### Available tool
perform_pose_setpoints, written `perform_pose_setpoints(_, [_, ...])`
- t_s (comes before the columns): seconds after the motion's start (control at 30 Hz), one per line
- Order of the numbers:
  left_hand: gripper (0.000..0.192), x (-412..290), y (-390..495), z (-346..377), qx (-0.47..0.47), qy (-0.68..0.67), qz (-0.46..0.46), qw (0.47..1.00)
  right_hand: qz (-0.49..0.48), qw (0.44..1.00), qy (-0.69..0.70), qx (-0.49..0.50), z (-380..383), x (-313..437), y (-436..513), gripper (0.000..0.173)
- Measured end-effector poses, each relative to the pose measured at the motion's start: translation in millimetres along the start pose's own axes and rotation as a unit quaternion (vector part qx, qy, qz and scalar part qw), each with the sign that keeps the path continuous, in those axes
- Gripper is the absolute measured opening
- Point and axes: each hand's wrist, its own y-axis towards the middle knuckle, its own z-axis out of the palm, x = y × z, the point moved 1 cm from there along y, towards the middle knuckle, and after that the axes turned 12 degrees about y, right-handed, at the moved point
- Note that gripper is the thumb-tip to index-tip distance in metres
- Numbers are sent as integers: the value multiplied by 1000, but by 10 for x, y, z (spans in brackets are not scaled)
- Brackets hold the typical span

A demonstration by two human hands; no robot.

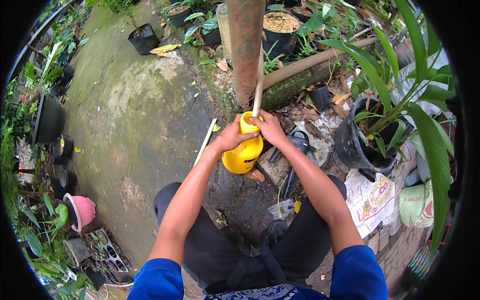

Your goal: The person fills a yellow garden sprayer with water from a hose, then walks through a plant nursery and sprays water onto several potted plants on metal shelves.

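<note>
A yellow plastic bottle (242, 155), likely a sprayer's tank, stands upright or slightly tilted on the ground between my knees. Its round mouth is uncovered. My left hand (233, 135) wraps the left side of the neck, thumb across the front. From the right, my right hand (273, 129) grips the neck, its thumb at the rim. A thin pale pipe (258, 82) comes down beside the rusty post and ends by the bottle's mouth; whether it touches the rim or my fingers, I cannot tell. Behind my right forearm lies a black sprayer pump head (299, 141), partly hidden.
A rusty metal post (246, 48) rises directly ahead. A large black pot (350, 138) with a leafy plant stands at right, near a printed white sack (371, 198). A pale stick (205, 142) lies left on mossy concrete (131, 112). A pink pot (84, 210) sits far left.
</note>
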Motion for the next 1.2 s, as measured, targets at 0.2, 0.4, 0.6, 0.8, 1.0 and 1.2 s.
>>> perform_pose_setpoints(0.2, [78, -29, -14, -22, 3, 33, -3, 999, -15, 1000, -21, -14, -3, -48, 39, 42])
perform_pose_setpoints(0.4, [89, -70, -50, -52, 8, 79, -23, 997, 11, 999, -34, 5, -30, -18, 44, 43])
perform_pose_setpoints(0.6, [100, -57, -124, -79, 38, 90, -36, 995, 6, 999, -44, 25, -63, 9, 57, 42])
perform_pose_setpoints(0.8, [118, -41, -150, -99, 57, 82, 29, 995, 2, 998, -49, 30, -78, 9, 58, 42])
perform_pose_setpoints(1.0, [110, -42, -139, -20, 54, 118, -17, 991, -2, 998, -53, 21, -104, 55, 40, 41])
perform_pose_setpoints(1.2, [89, 79, -116, -73, 29, 80, -10, 996, -8, 999, -51, 13, -97, 70, 21, 40])
